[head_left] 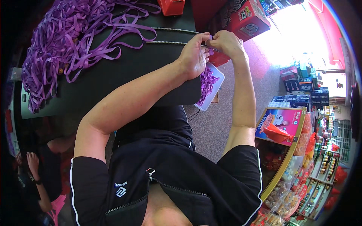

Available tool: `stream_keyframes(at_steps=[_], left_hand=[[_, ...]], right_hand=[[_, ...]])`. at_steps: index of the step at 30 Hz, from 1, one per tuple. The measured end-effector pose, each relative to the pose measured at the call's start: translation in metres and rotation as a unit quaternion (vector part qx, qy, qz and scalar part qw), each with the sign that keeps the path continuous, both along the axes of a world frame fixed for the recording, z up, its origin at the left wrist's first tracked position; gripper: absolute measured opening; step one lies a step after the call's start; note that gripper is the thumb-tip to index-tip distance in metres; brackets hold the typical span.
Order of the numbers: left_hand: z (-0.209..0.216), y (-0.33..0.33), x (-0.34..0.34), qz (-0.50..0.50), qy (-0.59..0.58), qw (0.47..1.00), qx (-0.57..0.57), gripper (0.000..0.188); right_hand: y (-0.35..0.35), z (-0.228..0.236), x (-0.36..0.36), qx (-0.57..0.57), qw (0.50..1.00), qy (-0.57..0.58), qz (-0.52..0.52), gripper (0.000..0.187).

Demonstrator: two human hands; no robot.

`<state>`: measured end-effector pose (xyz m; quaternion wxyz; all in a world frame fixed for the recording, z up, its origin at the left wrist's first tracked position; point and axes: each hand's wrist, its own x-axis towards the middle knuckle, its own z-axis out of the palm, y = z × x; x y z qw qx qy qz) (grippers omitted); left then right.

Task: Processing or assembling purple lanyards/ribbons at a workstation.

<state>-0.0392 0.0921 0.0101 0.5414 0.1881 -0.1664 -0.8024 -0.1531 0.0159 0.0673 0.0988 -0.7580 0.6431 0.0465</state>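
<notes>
My left hand (194, 55) and my right hand (229, 43) meet beyond the table's right edge. Their fingertips pinch small bits of purple ribbon (210, 38); how the ribbon sits between them is partly hidden by the fingers. Two thin twisted metal rods (165, 42) lie over the dark tabletop and run toward my hands, the nearer one passing behind my left hand. A big heap of purple ribbon (62, 41) covers the table's left side, with loose strands trailing toward the rods.
Below the table's right edge stands a pale plastic bin (220, 77) of short purple pieces. A red box (247, 19) is beyond my hands. A yellow-edged display case (298, 139) with packets lies at right. Another person's hand (33, 161) shows at far left.
</notes>
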Motion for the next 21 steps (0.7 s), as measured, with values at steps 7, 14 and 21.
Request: stream_keyframes(at_steps=[7,14,21], left_hand=[[0.001,0.0,-0.001,-0.002,0.012,1.0,-0.001,0.057],[0.002,0.0,-0.004,0.008,0.033,0.999,-0.017,0.066],[0.002,0.001,0.002,0.006,0.016,1.0,-0.005,0.071]], right_hand=[[-0.01,-0.021,-0.03,0.022,0.988,-0.147,0.03,0.043],[-0.022,-0.098,-0.083,0.098,0.821,-0.545,-0.14,0.041],[-0.008,-0.159,-0.04,0.39,0.385,-0.837,0.012,0.041]])
